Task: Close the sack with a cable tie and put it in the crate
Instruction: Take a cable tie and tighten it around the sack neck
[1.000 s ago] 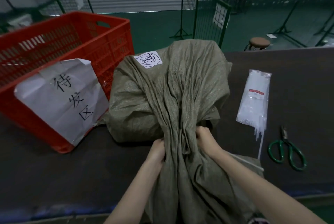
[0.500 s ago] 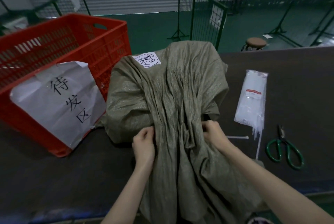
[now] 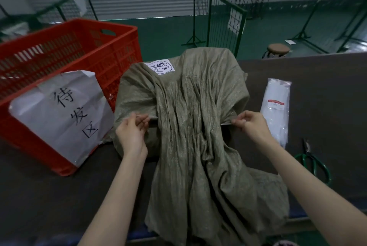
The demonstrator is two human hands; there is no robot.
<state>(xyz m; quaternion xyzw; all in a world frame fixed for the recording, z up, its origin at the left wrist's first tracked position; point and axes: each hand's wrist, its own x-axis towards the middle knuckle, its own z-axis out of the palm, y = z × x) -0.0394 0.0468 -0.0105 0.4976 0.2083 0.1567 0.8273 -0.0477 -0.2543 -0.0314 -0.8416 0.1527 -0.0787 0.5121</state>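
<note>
An olive woven sack [image 3: 198,96] with a white label lies on the dark table [image 3: 327,79], its gathered neck trailing toward me over the front edge. A thin pale cable tie [image 3: 226,124] runs under the neck, with a short piece showing on each side. My left hand [image 3: 132,132] pinches the tie's left end beside the neck. My right hand [image 3: 253,126] pinches the right end. The red plastic crate [image 3: 119,27] stands to the left of the sack, touching it, with a white paper sign taped on its front.
A clear bag of white cable ties [image 3: 276,104] lies right of the sack. Green-handled scissors [image 3: 315,164] lie near the table's front right, partly behind my right forearm. Beyond the table are a round stool [image 3: 278,49] and green wire fence panels [image 3: 220,21].
Both hands let go of the bunched sack neck and moved apart to its sides. The loose cable tie from the table now runs under the neck, an end in each hand.
</note>
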